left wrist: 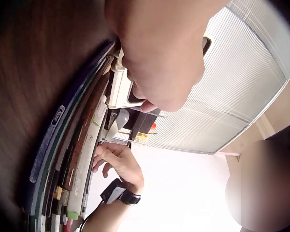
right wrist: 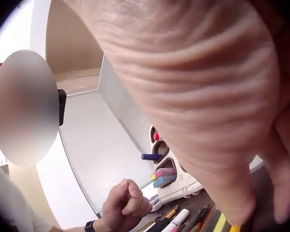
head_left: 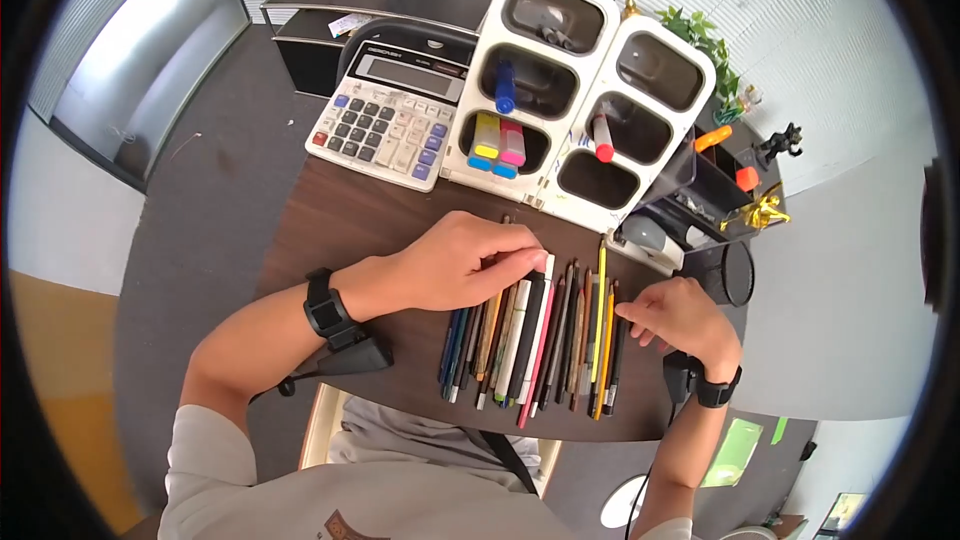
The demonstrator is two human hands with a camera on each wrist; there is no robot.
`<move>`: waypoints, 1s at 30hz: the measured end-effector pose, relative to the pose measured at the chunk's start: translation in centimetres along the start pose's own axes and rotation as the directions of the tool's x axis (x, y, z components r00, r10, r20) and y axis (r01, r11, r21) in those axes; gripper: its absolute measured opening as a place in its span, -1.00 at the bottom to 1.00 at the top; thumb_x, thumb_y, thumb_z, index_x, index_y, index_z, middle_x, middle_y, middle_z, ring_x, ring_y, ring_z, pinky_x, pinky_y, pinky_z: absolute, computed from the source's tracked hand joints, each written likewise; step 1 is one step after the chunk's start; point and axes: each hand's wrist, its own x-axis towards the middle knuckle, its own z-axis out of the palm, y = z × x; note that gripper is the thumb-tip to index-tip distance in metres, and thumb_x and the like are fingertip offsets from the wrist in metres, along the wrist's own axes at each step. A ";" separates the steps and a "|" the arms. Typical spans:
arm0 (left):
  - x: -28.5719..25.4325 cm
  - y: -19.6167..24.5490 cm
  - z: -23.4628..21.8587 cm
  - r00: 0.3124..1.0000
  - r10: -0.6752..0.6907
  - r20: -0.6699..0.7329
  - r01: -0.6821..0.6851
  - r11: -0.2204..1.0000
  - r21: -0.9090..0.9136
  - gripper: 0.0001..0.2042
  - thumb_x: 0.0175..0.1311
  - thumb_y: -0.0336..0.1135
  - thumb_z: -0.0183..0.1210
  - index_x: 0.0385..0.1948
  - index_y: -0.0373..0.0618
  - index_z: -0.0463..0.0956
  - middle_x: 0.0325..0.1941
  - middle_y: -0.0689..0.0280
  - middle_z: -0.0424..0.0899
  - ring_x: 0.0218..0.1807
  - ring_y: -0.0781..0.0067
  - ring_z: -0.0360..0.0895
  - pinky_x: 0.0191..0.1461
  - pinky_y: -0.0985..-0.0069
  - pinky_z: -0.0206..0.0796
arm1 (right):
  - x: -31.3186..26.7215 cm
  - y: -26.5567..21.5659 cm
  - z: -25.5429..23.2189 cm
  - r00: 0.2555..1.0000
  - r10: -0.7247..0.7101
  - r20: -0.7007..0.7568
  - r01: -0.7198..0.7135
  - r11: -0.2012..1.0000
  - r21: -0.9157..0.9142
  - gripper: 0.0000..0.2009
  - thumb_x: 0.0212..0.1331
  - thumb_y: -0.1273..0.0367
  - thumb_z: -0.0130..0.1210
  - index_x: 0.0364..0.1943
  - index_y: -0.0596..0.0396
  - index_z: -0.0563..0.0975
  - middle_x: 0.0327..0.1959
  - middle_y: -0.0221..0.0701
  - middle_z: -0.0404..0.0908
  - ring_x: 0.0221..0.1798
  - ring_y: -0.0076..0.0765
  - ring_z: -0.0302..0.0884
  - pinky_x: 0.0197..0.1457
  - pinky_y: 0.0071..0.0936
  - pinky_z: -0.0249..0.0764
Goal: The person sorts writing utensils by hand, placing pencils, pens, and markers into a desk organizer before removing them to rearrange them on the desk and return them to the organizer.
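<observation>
A row of pens, pencils and markers (head_left: pixel 530 340) lies side by side on the dark wooden table (head_left: pixel 330 210). My left hand (head_left: pixel 475 260) hovers over the row's upper end, its fingers curled in and thumb close to the index finger; in the right wrist view the left hand (right wrist: pixel 125 205) shows nothing between them. Below its fingertips in the head view is a white marker (head_left: pixel 549 270). At the row's right end rests my right hand (head_left: pixel 685 318), fingers loosely extended beside the outermost pencils. A yellow pencil (right wrist: pixel 235 228) shows near its thumb in the right wrist view.
Behind the row stands a white organizer (head_left: pixel 535 185) holding highlighters (head_left: pixel 497 145), a blue marker (head_left: pixel 505 88) and a red-capped marker (head_left: pixel 602 138). Left of it is a calculator (head_left: pixel 390 115). To the right are a stapler (head_left: pixel 645 235), a mesh cup (head_left: pixel 738 273) and a golden figurine (head_left: pixel 765 212).
</observation>
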 end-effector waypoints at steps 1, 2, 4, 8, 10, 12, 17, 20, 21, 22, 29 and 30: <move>0.1 -0.2 0.1 1.000 0.006 0.009 -0.006 1.000 0.012 -0.83 0.61 -0.36 0.19 -0.15 -0.22 0.73 -0.29 0.15 0.82 -0.34 0.23 0.77 -0.24 0.41 0.55 | 0.7 0.7 0.2 0.999 -0.025 0.033 0.023 0.999 0.039 -0.65 0.45 0.18 0.32 -0.26 0.27 0.78 -0.44 -0.35 0.83 -0.44 -0.49 0.79 -0.43 -0.51 0.66; 0.1 -0.5 0.1 1.000 0.011 0.014 -0.011 1.000 0.027 -0.83 0.61 -0.37 0.19 -0.15 -0.22 0.73 -0.29 0.15 0.82 -0.33 0.22 0.77 -0.24 0.40 0.55 | 1.0 0.7 0.4 0.997 -0.053 0.047 0.050 0.996 0.076 -0.68 0.44 0.21 0.34 -0.25 0.27 0.77 -0.46 -0.32 0.81 -0.46 -0.50 0.77 -0.42 -0.53 0.65; 0.2 -0.3 0.0 0.999 -0.005 0.039 0.003 0.999 0.053 -0.84 0.59 -0.37 0.21 -0.16 -0.22 0.74 -0.28 0.14 0.83 -0.30 0.18 0.79 -0.22 0.37 0.58 | 2.1 1.4 0.8 0.989 -0.129 0.076 0.114 0.979 0.169 -0.71 0.44 0.24 0.35 -0.25 0.26 0.75 -0.47 -0.32 0.80 -0.47 -0.51 0.77 -0.42 -0.54 0.65; 0.1 -0.3 0.0 0.995 -0.019 0.099 0.008 0.994 0.107 -0.87 0.56 -0.40 0.22 -0.18 -0.19 0.75 -0.30 0.15 0.81 -0.32 0.12 0.77 -0.24 0.33 0.55 | 3.6 2.4 1.1 0.973 -0.201 0.117 0.147 0.921 0.361 -0.75 0.50 0.28 0.32 -0.25 0.24 0.70 -0.51 -0.36 0.76 -0.53 -0.55 0.71 -0.49 -0.57 0.59; 0.3 -0.1 0.0 0.990 0.005 0.138 -0.022 0.992 0.121 -0.88 0.54 -0.42 0.24 -0.18 -0.18 0.76 -0.33 0.16 0.79 -0.35 0.12 0.73 -0.26 0.32 0.52 | 4.4 3.2 1.1 0.962 -0.243 0.122 0.167 0.882 0.440 -0.76 0.53 0.31 0.29 -0.24 0.23 0.69 -0.52 -0.38 0.74 -0.57 -0.56 0.67 -0.54 -0.58 0.55; 0.6 0.3 0.1 0.991 0.027 0.132 -0.043 0.992 0.120 -0.90 0.50 -0.45 0.26 -0.18 -0.17 0.76 -0.37 0.18 0.77 -0.39 0.14 0.70 -0.28 0.32 0.50 | 4.7 3.4 1.1 0.949 -0.303 0.085 0.232 0.857 0.460 -0.75 0.54 0.30 0.27 -0.24 0.23 0.70 -0.52 -0.41 0.72 -0.58 -0.59 0.64 -0.51 -0.59 0.55; 1.2 0.1 0.3 0.983 0.149 0.104 -0.166 0.968 0.187 -0.92 0.31 -0.48 0.43 -0.22 -0.19 0.75 -0.30 0.22 0.76 -0.33 0.20 0.68 -0.27 0.34 0.51 | 4.5 3.0 1.2 0.916 -0.401 -0.006 0.367 0.831 0.419 -0.77 0.54 0.31 0.25 -0.17 0.23 0.72 -0.54 -0.41 0.69 -0.60 -0.60 0.60 -0.50 -0.56 0.49; 1.2 0.5 0.3 0.969 0.186 0.162 -0.223 0.940 0.258 -0.77 0.18 -0.53 0.46 -0.12 -0.16 0.77 -0.10 0.22 0.77 -0.11 0.18 0.70 -0.03 0.25 0.53 | 4.8 3.1 1.5 0.903 -0.425 -0.060 0.407 0.804 0.433 -0.78 0.54 0.32 0.24 -0.15 0.23 0.74 -0.56 -0.40 0.68 -0.62 -0.59 0.58 -0.51 -0.55 0.48; 1.4 0.6 0.4 0.964 0.207 0.169 -0.248 0.928 0.279 -0.74 0.16 -0.54 0.46 -0.09 -0.16 0.78 -0.06 0.21 0.78 -0.07 0.18 0.69 0.03 0.23 0.53 | 4.8 3.0 1.4 0.902 -0.425 -0.074 0.412 0.801 0.435 -0.78 0.54 0.32 0.24 -0.14 0.23 0.74 -0.57 -0.40 0.68 -0.62 -0.59 0.58 -0.51 -0.55 0.48; 1.3 0.6 0.0 0.949 0.176 0.262 -0.253 0.921 0.296 -0.62 0.15 -0.48 0.48 0.06 -0.14 0.76 0.16 0.16 0.75 0.17 0.12 0.66 0.25 0.17 0.50 | 4.8 2.9 1.5 0.893 -0.442 -0.086 0.434 0.793 0.428 -0.79 0.54 0.34 0.23 -0.14 0.23 0.74 -0.57 -0.41 0.67 -0.62 -0.62 0.57 -0.52 -0.58 0.47; 1.4 1.2 0.8 0.915 0.042 0.402 -0.213 0.895 0.391 -0.46 0.34 -0.38 0.35 0.40 -0.08 0.57 0.60 0.10 0.46 0.55 -0.08 0.42 0.61 -0.05 0.23 | 5.0 2.9 2.2 0.870 -0.475 -0.133 0.482 0.763 0.431 -0.82 0.55 0.38 0.21 -0.09 0.22 0.76 -0.56 -0.44 0.69 -0.62 -0.68 0.54 -0.54 -0.64 0.43; 1.3 1.2 0.8 0.913 0.056 0.404 -0.228 0.891 0.392 -0.47 0.35 -0.41 0.34 0.39 -0.08 0.58 0.59 0.10 0.46 0.54 -0.09 0.43 0.60 -0.05 0.24 | 5.0 2.8 2.1 0.873 -0.470 -0.133 0.478 0.765 0.432 -0.82 0.55 0.38 0.21 -0.09 0.22 0.76 -0.55 -0.44 0.70 -0.62 -0.68 0.55 -0.54 -0.64 0.44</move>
